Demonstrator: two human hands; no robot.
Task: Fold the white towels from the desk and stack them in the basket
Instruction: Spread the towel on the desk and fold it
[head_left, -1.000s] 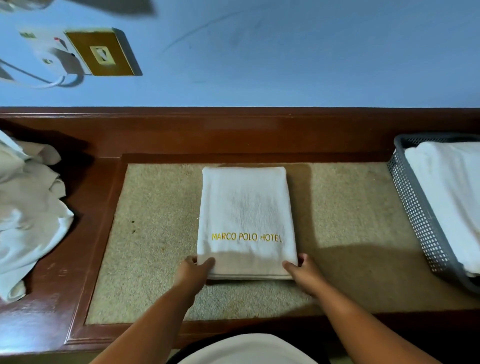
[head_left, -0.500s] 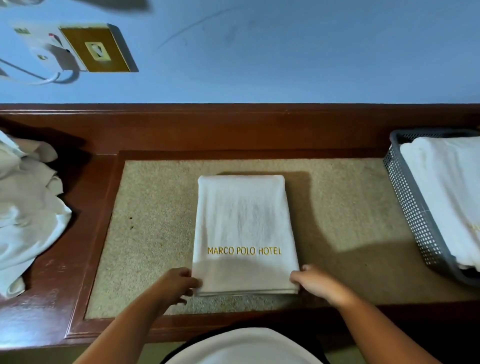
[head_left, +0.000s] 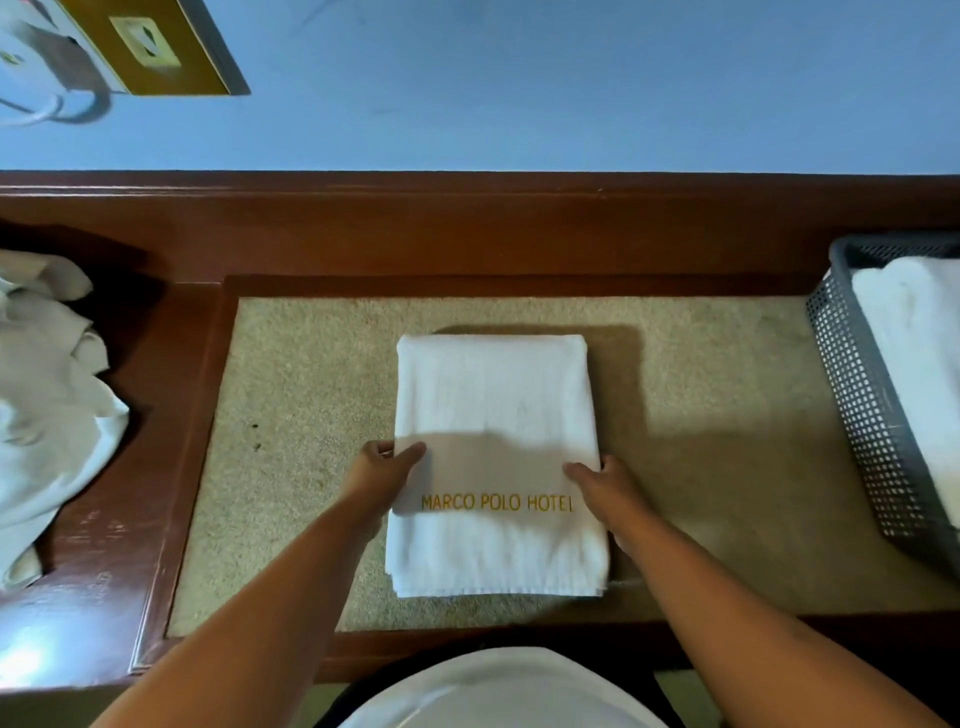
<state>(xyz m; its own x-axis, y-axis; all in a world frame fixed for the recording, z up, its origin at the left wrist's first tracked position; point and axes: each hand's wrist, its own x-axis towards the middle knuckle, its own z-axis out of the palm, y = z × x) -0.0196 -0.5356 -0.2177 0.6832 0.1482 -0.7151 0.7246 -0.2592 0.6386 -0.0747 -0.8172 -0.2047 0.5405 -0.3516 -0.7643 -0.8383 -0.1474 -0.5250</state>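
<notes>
Head view first: where is the folded towel (head_left: 496, 415)?
— Between the two hands, lying flat on the tan mat (head_left: 311, 389) set into the bench (head_left: 467, 228). Gold lettering on it reads MARCO POLO HOTEL, about level with the wrists.
— And the hands themselves?
— The left hand (head_left: 387, 470) pinches the towel's left edge, with the thumb on top and the fingers curled at the side. The right hand (head_left: 605, 483) does the same on the right edge, its thumb laid over the cloth. How far the fingers reach underneath, I cannot tell.
— What lies beyond them?
— Well out past the right hand stands a grey mesh basket (head_left: 862, 415) with stacked white towels (head_left: 914, 338) in it. Well out past the left hand, a rumpled heap of white towels (head_left: 47, 405) sits on the bare wood. Ahead of both hands, up on the blue wall (head_left: 519, 104), is a brass socket plate (head_left: 145, 41).
</notes>
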